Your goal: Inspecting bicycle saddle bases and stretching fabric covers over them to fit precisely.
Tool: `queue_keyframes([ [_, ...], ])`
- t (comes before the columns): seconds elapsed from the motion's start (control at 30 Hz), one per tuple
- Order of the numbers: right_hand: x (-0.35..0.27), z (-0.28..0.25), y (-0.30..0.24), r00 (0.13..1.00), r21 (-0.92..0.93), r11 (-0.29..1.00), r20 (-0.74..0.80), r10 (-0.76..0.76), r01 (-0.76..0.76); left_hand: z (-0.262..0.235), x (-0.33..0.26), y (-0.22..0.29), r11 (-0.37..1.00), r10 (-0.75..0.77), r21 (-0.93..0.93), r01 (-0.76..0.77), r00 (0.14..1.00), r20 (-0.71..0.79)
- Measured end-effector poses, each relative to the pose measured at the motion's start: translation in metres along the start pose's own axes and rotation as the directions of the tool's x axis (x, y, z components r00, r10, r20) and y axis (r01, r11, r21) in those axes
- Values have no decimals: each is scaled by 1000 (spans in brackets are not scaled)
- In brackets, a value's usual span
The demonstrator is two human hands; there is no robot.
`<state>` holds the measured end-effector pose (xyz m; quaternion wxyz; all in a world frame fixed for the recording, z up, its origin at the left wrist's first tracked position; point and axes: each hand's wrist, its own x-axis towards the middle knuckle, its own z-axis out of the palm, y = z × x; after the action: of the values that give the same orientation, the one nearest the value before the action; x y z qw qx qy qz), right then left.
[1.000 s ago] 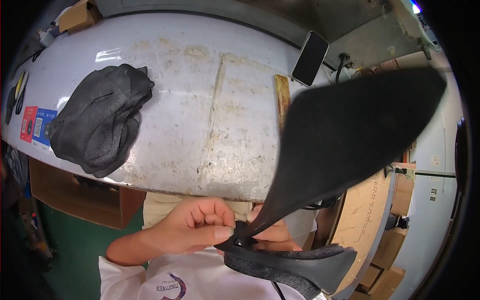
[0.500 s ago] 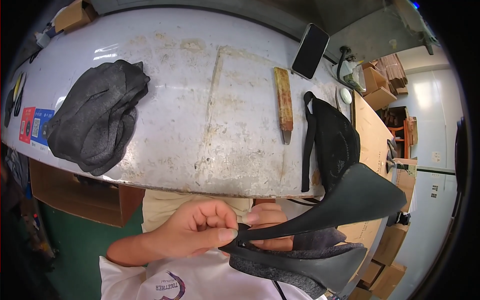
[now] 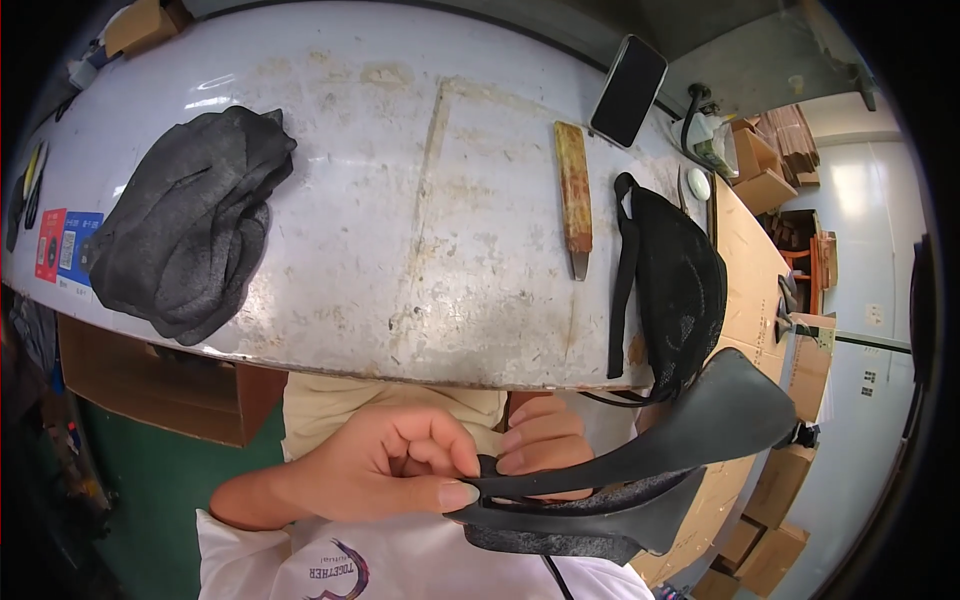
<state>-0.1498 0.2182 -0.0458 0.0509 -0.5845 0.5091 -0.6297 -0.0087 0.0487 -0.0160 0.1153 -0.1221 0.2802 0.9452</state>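
Held in front of my lap is a black, curved piece [image 3: 660, 430] with a smooth outer face and fuzzy dark-grey lining, probably a shoe upper. It narrows toward my hands and flares into two wide flaps on the right. My left hand [image 3: 385, 465] pinches the narrow end between thumb and curled fingers. Behind the upper flap, my right hand [image 3: 545, 440] has its fingers bent around the piece near that end; its thumb is hidden. On the table beyond lies a black mesh piece with a strap [image 3: 680, 285], close to the upper flap.
A heap of dark-grey fabric [image 3: 190, 230] lies on the worn white table [image 3: 350, 330] at left. Farther right are a blade with a yellowed handle [image 3: 572, 195], a phone [image 3: 628, 92] and a white oval object [image 3: 698, 183]. Cardboard boxes [image 3: 785, 490] stand at right.
The flaps of the black piece have swung closer together and slightly left. My right fingers sit a little higher and show more. My left hand keeps its pinch.
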Motion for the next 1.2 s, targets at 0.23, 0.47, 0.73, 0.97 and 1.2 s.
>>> queue_keyframes([
  [0.23, 1, 1, -4, 1000, -38, 999, -13, 18, -19, -5, -2, 7, 997, -78, -6, 78, 994, 72],
  [0.47, -1, 0, -5, 1000, -33, 999, -7, 19, -20, 1, 1, 7, 998, -56, 11, 56, 998, 4],
  [0.73, -11, 4, 9, 997, -41, 997, -22, -70, 69, -1, -2, 0, 997, -22, 69, 22, 1000, -6],
  [0.97, -7, -2, 8, 997, 150, 986, -20, 78, -74, -3, -3, 4, 894, 161, 416, -167, 986, 50],
  [1.2, 6, -23, 11, 899, 53, 929, 277, 340, -367, -9, 1, 10, 446, 334, 763, -468, 878, 343],
])
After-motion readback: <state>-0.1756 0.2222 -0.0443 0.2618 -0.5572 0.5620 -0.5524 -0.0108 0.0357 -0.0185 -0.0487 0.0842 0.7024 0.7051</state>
